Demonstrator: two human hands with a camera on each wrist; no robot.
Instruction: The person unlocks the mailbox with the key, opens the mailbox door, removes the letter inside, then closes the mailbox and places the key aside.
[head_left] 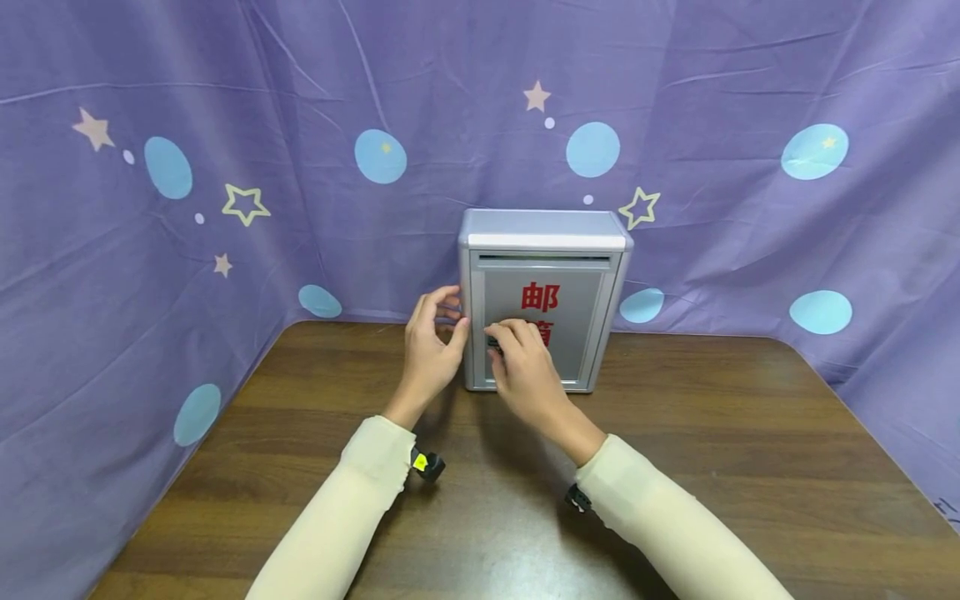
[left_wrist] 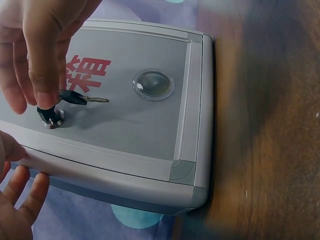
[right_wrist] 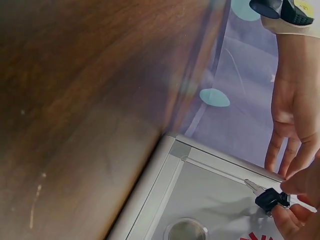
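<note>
A grey metal mailbox [head_left: 547,232] with red characters stands upright on the table. My right hand [head_left: 525,371] pinches the black head of a key at the lock [left_wrist: 54,121] on its front, near the left edge. A second black-headed key [left_wrist: 82,98] dangles beside it, its metal blade sticking out. In the right wrist view the key heads [right_wrist: 270,200] are between my thumb and fingers. My left hand [head_left: 435,342] touches the mailbox's left side with fingers spread and slightly bent, gripping nothing. My right fingers cover part of the lower character.
The brown wooden table [head_left: 712,433] extends on both sides of the mailbox. Right behind it hangs a purple curtain [head_left: 465,83] with stars and blue dots. A slot [head_left: 543,259] runs along the mailbox's top front, and a round window [left_wrist: 153,84] sits low on the panel.
</note>
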